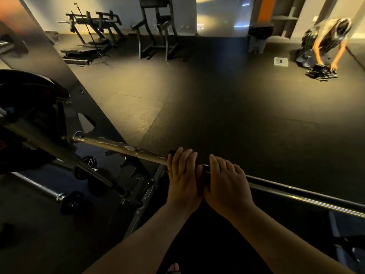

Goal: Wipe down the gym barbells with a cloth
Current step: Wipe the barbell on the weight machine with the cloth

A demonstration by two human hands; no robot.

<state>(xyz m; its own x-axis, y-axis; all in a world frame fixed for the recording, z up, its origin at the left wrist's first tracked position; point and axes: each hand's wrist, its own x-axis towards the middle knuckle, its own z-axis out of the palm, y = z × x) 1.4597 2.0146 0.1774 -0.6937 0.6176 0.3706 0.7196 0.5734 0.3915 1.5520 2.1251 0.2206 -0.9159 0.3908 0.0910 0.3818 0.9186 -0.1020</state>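
Observation:
A steel barbell [122,146] runs from the rack at left down to the lower right edge. Both my hands lie side by side on its middle. My left hand [183,175] covers a dark reddish cloth [172,152] wrapped on the bar, its fingers curled over the top. My right hand [225,180] wraps the bar just to the right, with a bit of the cloth showing between the hands. Most of the cloth is hidden under my palms.
A dark rack upright [59,123] with weight plates [29,89] holds the bar's left end. More bars [39,187] lie low at left. Benches [158,28] stand at the back. A person [327,42] bends over dark things on the floor at far right.

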